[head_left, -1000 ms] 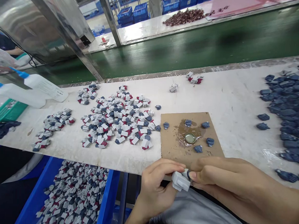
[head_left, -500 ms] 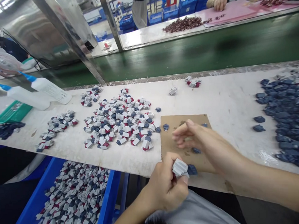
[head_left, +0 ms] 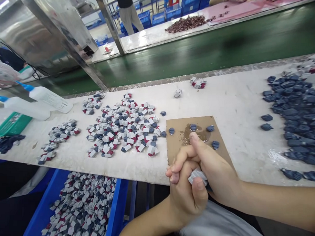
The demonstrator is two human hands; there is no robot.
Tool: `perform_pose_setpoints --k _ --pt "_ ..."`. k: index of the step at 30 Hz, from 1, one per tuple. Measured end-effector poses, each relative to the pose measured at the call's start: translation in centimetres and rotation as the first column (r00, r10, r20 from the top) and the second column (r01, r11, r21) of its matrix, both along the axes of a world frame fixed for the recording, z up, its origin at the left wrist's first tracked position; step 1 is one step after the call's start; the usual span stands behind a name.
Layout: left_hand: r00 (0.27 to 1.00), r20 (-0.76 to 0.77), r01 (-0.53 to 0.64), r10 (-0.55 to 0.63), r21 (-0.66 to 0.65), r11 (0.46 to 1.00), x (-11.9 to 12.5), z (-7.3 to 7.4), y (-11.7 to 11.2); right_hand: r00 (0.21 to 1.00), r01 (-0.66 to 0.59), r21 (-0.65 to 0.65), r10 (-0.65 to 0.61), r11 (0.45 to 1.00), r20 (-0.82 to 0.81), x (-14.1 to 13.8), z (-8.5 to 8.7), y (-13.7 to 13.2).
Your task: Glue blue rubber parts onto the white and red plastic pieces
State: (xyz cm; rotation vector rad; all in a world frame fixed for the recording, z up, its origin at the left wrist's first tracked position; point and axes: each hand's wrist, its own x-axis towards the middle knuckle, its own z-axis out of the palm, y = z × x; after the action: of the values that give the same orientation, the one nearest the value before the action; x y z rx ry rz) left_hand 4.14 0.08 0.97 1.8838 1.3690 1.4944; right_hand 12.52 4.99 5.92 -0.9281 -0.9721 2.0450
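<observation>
My left hand point(head_left: 184, 198) grips a small light-grey plastic part point(head_left: 196, 176) near the front edge of the table. Over it my right hand point(head_left: 219, 170) is closed, its fingers wrapped round the left fingers and its palm pressed against the part. Most of the part, including its dark-blue piece, is hidden between the hands. Just beyond lies a brown cardboard sheet point(head_left: 176, 144) with a wet patch. Several small dark-blue plastic pieces, one a fist-shaped piece point(head_left: 215, 144), rest on the cardboard.
Left of the cardboard spreads a pile of grey, red and blue parts point(head_left: 128, 127). Dark-blue pieces point(head_left: 297, 116) are heaped at the right. A blue crate point(head_left: 117, 206) full of parts stands below. White bottles point(head_left: 51, 98) lie by a green tray point(head_left: 11, 128). Behind runs a green belt point(head_left: 159, 68).
My right hand has come down from above the cardboard and closed round my left hand and the grey part. The view has shifted slightly, and the dark-blue pieces on the cardboard are uncovered.
</observation>
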Motion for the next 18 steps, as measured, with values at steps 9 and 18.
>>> perform_pose_setpoints --k 9,18 --pt "0.999 0.041 -0.001 0.005 -0.092 0.996 0.4 -1.7 1.1 0.995 0.1 -0.003 -0.1 0.995 0.002 -0.2 -2.1 0.7" --pt "0.979 0.204 0.097 -0.022 -0.367 0.925 -0.6 -1.6 0.2 0.988 -0.078 -0.294 0.035 0.953 -0.149 0.2 -2.0 1.5"
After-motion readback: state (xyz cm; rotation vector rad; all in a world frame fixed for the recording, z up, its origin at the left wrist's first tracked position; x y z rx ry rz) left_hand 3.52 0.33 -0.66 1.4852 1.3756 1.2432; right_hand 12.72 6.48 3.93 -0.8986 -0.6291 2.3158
